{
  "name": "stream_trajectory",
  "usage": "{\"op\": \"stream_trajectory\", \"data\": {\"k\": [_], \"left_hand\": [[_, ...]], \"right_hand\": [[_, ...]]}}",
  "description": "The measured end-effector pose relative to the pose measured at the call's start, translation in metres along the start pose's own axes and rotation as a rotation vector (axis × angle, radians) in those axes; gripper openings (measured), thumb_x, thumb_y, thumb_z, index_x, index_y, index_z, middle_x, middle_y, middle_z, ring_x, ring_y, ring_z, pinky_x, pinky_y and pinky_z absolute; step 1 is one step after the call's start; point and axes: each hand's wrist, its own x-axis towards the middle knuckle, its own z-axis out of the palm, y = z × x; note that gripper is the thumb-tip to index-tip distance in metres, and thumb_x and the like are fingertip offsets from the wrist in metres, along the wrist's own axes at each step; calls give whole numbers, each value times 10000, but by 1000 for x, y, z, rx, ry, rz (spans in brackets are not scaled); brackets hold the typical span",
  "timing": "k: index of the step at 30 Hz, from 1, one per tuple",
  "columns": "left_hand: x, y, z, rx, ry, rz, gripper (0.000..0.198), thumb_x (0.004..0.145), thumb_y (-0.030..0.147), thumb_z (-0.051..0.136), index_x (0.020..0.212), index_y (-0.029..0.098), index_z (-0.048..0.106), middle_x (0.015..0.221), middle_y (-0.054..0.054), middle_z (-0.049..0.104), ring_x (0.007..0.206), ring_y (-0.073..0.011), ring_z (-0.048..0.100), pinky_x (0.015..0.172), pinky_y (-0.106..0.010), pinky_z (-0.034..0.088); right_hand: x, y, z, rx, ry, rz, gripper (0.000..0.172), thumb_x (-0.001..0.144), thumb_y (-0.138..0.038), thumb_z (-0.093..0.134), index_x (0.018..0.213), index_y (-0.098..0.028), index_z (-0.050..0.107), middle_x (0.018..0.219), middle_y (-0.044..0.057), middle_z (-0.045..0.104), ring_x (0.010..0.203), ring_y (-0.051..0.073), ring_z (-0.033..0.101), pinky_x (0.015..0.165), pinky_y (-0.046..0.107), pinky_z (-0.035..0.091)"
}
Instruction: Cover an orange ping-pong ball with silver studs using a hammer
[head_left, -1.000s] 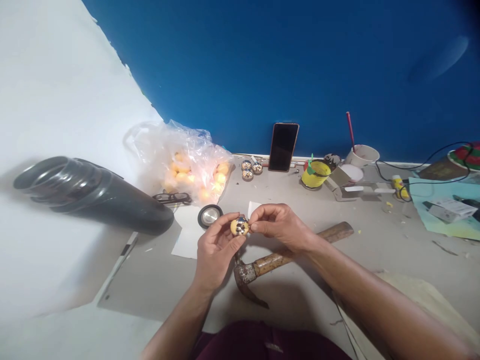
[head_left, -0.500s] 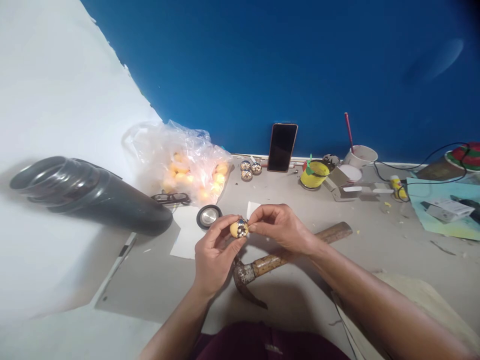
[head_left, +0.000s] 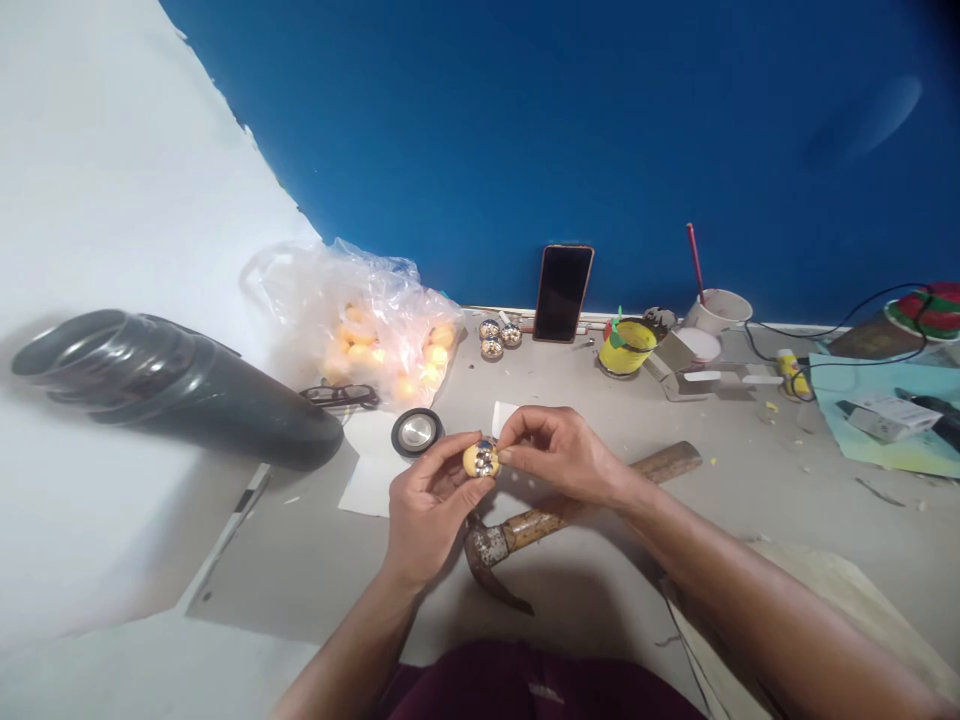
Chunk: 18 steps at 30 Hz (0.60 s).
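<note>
My left hand point(head_left: 429, 512) grips a small yellow ball point(head_left: 472, 461) between thumb and fingers, partly covered in shiny mirror-like pieces. At the ball's right side, the fingertips of my right hand point(head_left: 551, 455) are pinched together; anything between them is too small to make out. Below both hands lies a claw hammer point(head_left: 536, 527) with a worn wooden handle, its rusty head toward the left. Just beyond my left hand sits a round black-rimmed metal lid point(head_left: 418, 432) on white paper point(head_left: 364, 490). Farther back are several mirror-covered balls point(head_left: 491, 348) in a cluster.
A clear plastic bag point(head_left: 375, 290) of yellow balls stands behind, near eyeglasses point(head_left: 341, 397) and a large grey pipe point(head_left: 217, 390). A phone point(head_left: 564, 292) leans on the blue wall. To the right are a yellow pot point(head_left: 627, 350), a white cup point(head_left: 718, 312), a small box point(head_left: 886, 420) and cloth point(head_left: 810, 620).
The ball has turned slightly in my left hand, so its shiny band sits a little differently. Both hands stay nearly in place; the whole view has shifted slightly.
</note>
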Motion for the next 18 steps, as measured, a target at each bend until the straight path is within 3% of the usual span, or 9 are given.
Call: {"op": "stream_trajectory", "data": {"k": [8, 14, 18], "left_hand": [[-2, -5, 1, 12, 27, 19, 364, 698, 259, 876, 1041, 187, 779, 1036, -68, 793, 955, -248, 757, 881, -338, 622], [1, -7, 1, -260, -55, -110, 413, 692, 252, 896, 1079, 202, 760, 984, -66, 798, 837, -216, 764, 766, -323, 635], [5, -1, 1, -368, -94, -160, 443, 717, 274, 882, 1131, 207, 741, 1111, -110, 775, 849, -229, 760, 731, -333, 621]], "right_hand": [[-2, -4, 6, -242, 61, -99, 40, 804, -153, 643, 769, -173, 647, 677, -43, 616, 605, 92, 486, 555, 218, 333], [0, -6, -6, 40, 63, -89, 187, 844, -335, 706, 799, -178, 616, 719, -24, 621, 610, 101, 509, 551, 223, 366], [3, -9, -16, 30, 155, -67, 264, 869, -407, 679, 770, -175, 600, 672, -17, 606, 599, 111, 505, 551, 237, 364]]}}
